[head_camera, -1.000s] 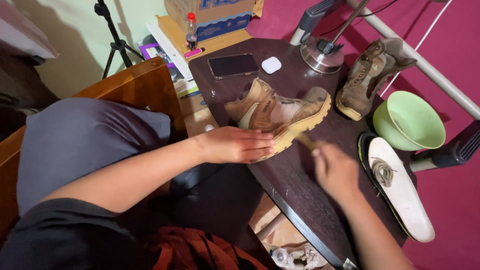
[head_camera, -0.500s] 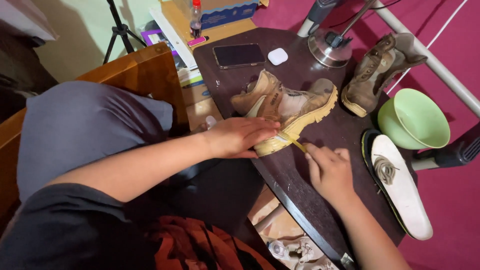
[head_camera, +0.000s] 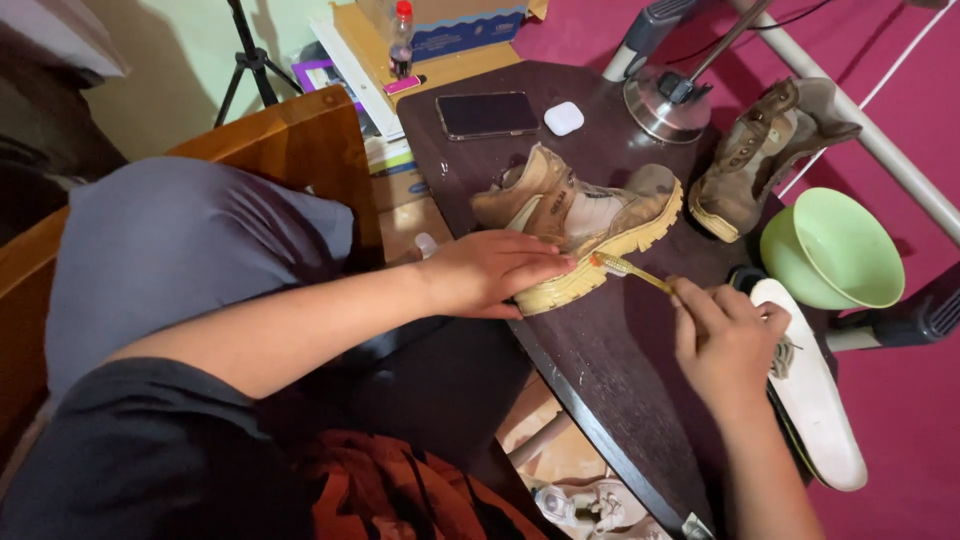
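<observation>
- Leftmost, resting flat: left hand (head_camera: 490, 272), fingers spread and pressed down on the near end of the tan boot (head_camera: 580, 225), palm open over it rather than clenched, probably pinning it against sliding under the scrubbing.
- Lying on its side near the middle of the dark surface (head_camera: 600, 360): that boot, pale lugged sole turned toward the near edge, likely so as to expose the sole's rim to the bristles.
- Touching the sole edge just beside the left fingertips: small yellow brush (head_camera: 628, 270), toothbrush-like, head on the boot, handle slanting down to the right.
- Pinched around the end of that handle: right hand (head_camera: 725, 340), fingers curled shut on it, a short grip that seems suited to fine strokes.
- Farther back, well apart from the work: dark phone (head_camera: 487, 114) lying flat, small white case (head_camera: 564, 118) beside it, round metal lamp base (head_camera: 660, 105) further right.
- Right of the worked boot, standing apart: second boot (head_camera: 760, 160), same colour, untouched.
- At the far right, off the surface's edge: green bowl (head_camera: 835, 250), and below it a white insole (head_camera: 815, 400) with a lace lying on it.
- Counted: two boots, two hands, one brush, one bowl, one phone, one insole.
</observation>
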